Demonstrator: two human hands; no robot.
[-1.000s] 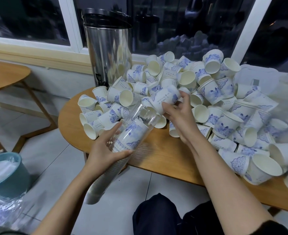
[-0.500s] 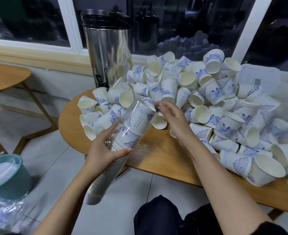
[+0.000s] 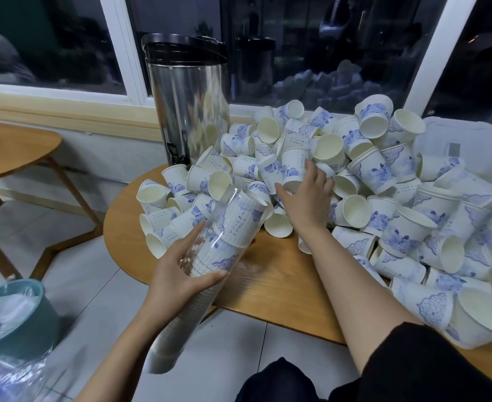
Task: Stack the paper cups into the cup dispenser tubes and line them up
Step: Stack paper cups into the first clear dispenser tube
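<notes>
Round wooden table (image 3: 282, 288): landmark for all positions below.

Heaped across the far and right portions of the table: loose pile of paper cups (image 3: 384, 184), white with blue print, lying on their sides, tipped or mouth-up, several nested in pairs.

Standing upright at the far left edge of the table, touching the pile: steel urn (image 3: 187, 111) with black lid.

On the floor well to the left of the table: teal bin (image 3: 16, 314) containing clear plastic wrap.

Held tilted across the near left edge of the table: clear dispenser tube (image 3: 181, 323), open upper end above the tabletop and aimed at the pile, lower end hanging below the table's edge over the floor. Seated inside the upper part: nested cups (image 3: 239, 224).

Wrapped around the tube's middle, just off the near left edge of the table: left hand (image 3: 178, 274), thumb underneath, fingers over the top, gripping firmly.

Reaching into the pile above the middle of the table: right hand (image 3: 305, 198), thumb and fingers spread to either side of a single cup (image 3: 292, 166). Apparently in contact; actual grasp not confirmable from this angle.
</notes>
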